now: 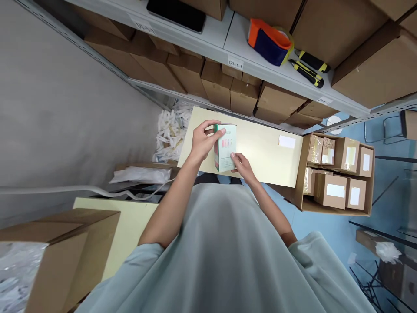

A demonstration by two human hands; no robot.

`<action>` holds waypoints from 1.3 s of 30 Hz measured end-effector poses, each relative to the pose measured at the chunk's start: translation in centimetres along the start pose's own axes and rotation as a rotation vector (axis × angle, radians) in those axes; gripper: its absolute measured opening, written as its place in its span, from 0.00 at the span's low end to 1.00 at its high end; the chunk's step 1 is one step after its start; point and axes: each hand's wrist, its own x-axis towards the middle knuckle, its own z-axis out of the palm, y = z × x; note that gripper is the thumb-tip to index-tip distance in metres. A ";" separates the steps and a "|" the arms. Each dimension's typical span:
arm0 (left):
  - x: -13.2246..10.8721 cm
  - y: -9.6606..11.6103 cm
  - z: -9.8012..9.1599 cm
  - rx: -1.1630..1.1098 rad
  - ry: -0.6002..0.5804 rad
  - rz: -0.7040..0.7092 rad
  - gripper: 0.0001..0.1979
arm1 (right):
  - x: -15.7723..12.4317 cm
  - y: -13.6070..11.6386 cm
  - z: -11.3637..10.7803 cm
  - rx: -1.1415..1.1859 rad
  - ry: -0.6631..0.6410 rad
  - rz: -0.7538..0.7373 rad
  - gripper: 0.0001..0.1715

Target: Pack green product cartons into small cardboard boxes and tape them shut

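Both of my hands hold a small pale green and white box (227, 150) over the near edge of the cream table (257, 148). The thumb of my left hand (204, 138) lies on the box's upper face, with the fingers around its top left corner. My right hand (243, 167) grips the lower right edge, its thumb on the printed face. Small pink marks and fine print show on that face. A white label (287, 141) lies on the table to the right.
An open carton (369, 182) of small labelled boxes stands right of the table. Shelves (234, 61) across the back hold cartons, a black phone (177, 15), an orange and navy item (269, 42) and cutters (308, 71). Paper strips (172, 130) are heaped left; a large carton (68, 265) stands lower left.
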 end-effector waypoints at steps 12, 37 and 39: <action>-1.4 0.6 0.3 0.145 -0.063 0.138 0.20 | 0.9 -1.0 -0.6 0.103 -0.057 0.134 0.31; 4.9 4.0 -8.2 0.121 -0.657 0.189 0.32 | 1.5 -4.7 4.2 0.394 -0.269 0.456 0.24; 5.2 3.9 -8.5 0.108 -0.650 0.183 0.32 | 1.8 -4.9 4.7 0.384 -0.256 0.447 0.24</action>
